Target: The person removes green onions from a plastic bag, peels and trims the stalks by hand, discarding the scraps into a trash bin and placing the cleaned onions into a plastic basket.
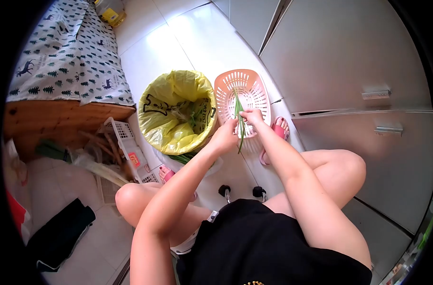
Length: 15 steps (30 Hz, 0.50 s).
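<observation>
Green stalks [240, 107] span my two hands above the basket [240, 71], one end over its slatted floor, the other hanging toward my lap; whether that lower end touches the near rim, I cannot tell. My left hand [225, 136] has its fingers curled closed on the stalks from one side, and my right hand [252, 117] pinches them from the other, thumb and fingers together. The grip that serves here, I judge, is light and close: tips near each other so the stalks do not slip, pressure low so they do not bruise, with only a few blades at a time between the fingers. Working low over the basket should keep loose bits off the tiles [178, 50].

Just beside the basket, to its left, stands the bin [154, 128], lined in yellow, with scraps [192, 118] inside. More greens [181, 158] show at its near side, partly hidden. My pink slippers [279, 131] flank the scene, elbows best kept clear of my knees. Beyond, metal cabinets [349, 52] line the right; a tree-print cloth [67, 71] hangs at left.
</observation>
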{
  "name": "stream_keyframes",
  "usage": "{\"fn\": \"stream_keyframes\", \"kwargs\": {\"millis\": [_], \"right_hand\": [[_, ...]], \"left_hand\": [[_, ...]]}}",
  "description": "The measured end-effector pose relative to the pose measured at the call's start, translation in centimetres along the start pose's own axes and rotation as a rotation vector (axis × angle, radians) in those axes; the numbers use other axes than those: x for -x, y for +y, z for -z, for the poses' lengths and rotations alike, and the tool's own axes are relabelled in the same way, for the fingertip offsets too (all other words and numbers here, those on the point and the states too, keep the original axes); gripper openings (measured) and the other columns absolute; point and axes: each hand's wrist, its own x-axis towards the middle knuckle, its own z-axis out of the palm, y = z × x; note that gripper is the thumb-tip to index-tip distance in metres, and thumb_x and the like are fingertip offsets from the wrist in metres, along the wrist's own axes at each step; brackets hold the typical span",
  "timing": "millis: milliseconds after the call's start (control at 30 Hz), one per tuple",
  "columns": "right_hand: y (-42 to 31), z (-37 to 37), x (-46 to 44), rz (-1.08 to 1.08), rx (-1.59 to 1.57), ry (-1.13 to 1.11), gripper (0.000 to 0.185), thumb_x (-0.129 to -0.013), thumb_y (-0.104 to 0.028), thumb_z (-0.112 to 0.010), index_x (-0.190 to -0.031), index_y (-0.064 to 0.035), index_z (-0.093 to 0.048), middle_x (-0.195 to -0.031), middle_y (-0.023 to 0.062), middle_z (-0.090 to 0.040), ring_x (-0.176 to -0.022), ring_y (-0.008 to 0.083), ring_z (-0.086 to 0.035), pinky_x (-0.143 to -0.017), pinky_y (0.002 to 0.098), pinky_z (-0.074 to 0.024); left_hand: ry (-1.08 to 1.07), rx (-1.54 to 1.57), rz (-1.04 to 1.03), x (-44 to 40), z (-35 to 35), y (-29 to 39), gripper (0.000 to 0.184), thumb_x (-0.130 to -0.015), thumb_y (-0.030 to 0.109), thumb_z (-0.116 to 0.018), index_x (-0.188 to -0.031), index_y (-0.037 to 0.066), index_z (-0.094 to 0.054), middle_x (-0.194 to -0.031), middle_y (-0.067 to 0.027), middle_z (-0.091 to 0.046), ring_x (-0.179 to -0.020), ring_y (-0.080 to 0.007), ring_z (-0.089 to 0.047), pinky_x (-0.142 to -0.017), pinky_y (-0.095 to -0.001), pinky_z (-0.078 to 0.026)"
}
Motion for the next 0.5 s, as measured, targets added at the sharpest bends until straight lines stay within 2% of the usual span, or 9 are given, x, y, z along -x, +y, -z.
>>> {"fn": "stream_keyframes", "kwargs": {"millis": [33, 167, 267, 400, 433, 500], "right_hand": [[0.5, -0.4, -0.5, -0.017, 0.051, 0.0, 0.023, -0.075, -0.013, -0.077, -0.09, 0.0013, -0.069, -0.073, 0.0066, -0.068, -0.054, 0.0121, -0.061, -0.05, 0.0264, -0.0489], [2.8, -1.0, -2.2, -0.05, 0.092, 0.019, 0.028, -0.072, -0.016, -0.079, -0.093, 0.0003, -0.07, -0.077, 0.0077, -0.07, -0.055, 0.0126, -0.062, -0.055, 0.0273, -0.0511], [2.1, -1.6, -1.6, -0.044, 0.11, 0.058, 0.017, -0.078, -0.016, -0.075, -0.084, -0.0013, -0.07, -0.067, 0.0033, -0.064, -0.05, 0.0091, -0.054, -0.043, 0.0248, -0.0422], [2.1, -1.5, -1.6, -0.048, 0.141, 0.051, 0.023, -0.076, -0.02, -0.077, -0.086, -0.0012, -0.07, -0.07, 0.0046, -0.065, -0.054, 0.0117, -0.056, -0.046, 0.0271, -0.044], [2.0, -1.4, -1.4, -0.035, 0.16, 0.066, 0.028, -0.074, -0.022, -0.078, -0.091, -0.0008, -0.07, -0.076, 0.0068, -0.068, -0.06, 0.014, -0.061, -0.052, 0.0287, -0.0487], [2.0, -1.4, -1.4, -0.004, 0.198, 0.077, 0.029, -0.073, -0.02, -0.079, -0.094, -0.0008, -0.071, -0.08, 0.0084, -0.069, -0.064, 0.0144, -0.063, -0.057, 0.0291, -0.0511]], "left_hand": [[-0.005, -0.039, 0.016, 0.1, -0.2, 0.0, 0.06, -0.076, -0.009, -0.044, -0.135, -0.007, -0.037, -0.129, -0.0238, -0.052, -0.124, -0.0291, -0.05, -0.104, -0.0348, -0.038], [-0.044, -0.07, 0.059, -0.1, -1.2, -0.2, 0.062, -0.075, -0.007, -0.047, -0.137, -0.002, -0.037, -0.129, -0.0241, -0.052, -0.122, -0.0294, -0.051, -0.103, -0.0349, -0.04], [-0.029, -0.14, 0.059, -0.5, -1.8, 0.0, 0.064, -0.075, -0.006, -0.047, -0.137, 0.001, -0.038, -0.128, -0.025, -0.053, -0.121, -0.0315, -0.052, -0.102, -0.0363, -0.04], [-0.015, -0.158, 0.077, -1.6, -2.2, 0.6, 0.064, -0.074, -0.004, -0.047, -0.137, 0.002, -0.04, -0.126, -0.0258, -0.054, -0.121, -0.0342, -0.051, -0.101, -0.0385, -0.04], [-0.008, -0.165, 0.078, -2.0, -2.4, 0.4, 0.064, -0.074, -0.004, -0.048, -0.137, 0.002, -0.04, -0.125, -0.0259, -0.055, -0.121, -0.0348, -0.051, -0.101, -0.0389, -0.04], [0.001, -0.184, 0.071, -2.6, -2.7, 0.1, 0.063, -0.074, -0.003, -0.048, -0.136, 0.002, -0.041, -0.124, -0.0261, -0.055, -0.121, -0.0355, -0.051, -0.1, -0.0395, -0.04]]}}
